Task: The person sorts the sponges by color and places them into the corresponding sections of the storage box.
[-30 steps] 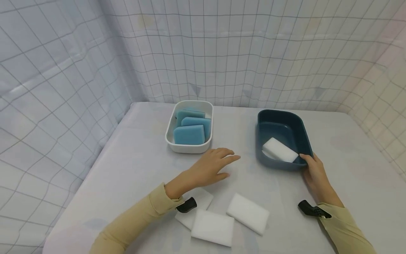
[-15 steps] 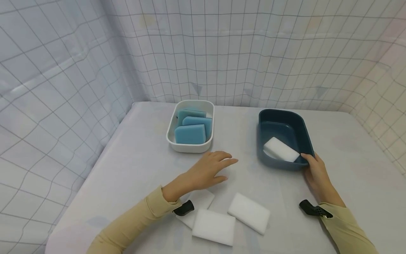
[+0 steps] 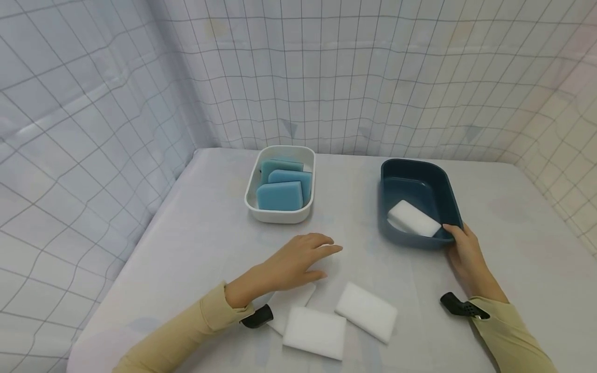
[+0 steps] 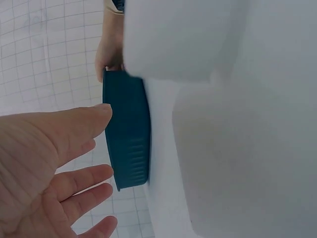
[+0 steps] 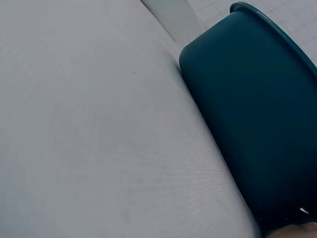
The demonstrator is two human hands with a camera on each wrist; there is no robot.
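Note:
My left hand [image 3: 296,261] hovers over the table with fingers loosely spread, holding nothing. Below it lie three white sponges: one [image 3: 314,333] overlaps another [image 3: 293,300] that the left wrist partly covers, and a third [image 3: 366,312] lies to the right. At the near right corner of a dark blue bin [image 3: 412,190], my right hand [image 3: 468,259] grips the rim, thumb inside. One white sponge [image 3: 414,218] rests in that bin against the near wall. In the left wrist view, the open left palm [image 4: 54,163] shows before the bin's side [image 4: 129,129].
A white bin [image 3: 280,216] with several blue sponges [image 3: 280,196] stands left of the dark blue one, toward the back. White gridded fabric [image 3: 289,77] hangs behind the table and along both sides.
My left hand has drawn back toward the lower left, away from the dark blue bin. The right hand keeps its grip, and the bins and sponges stay in place.

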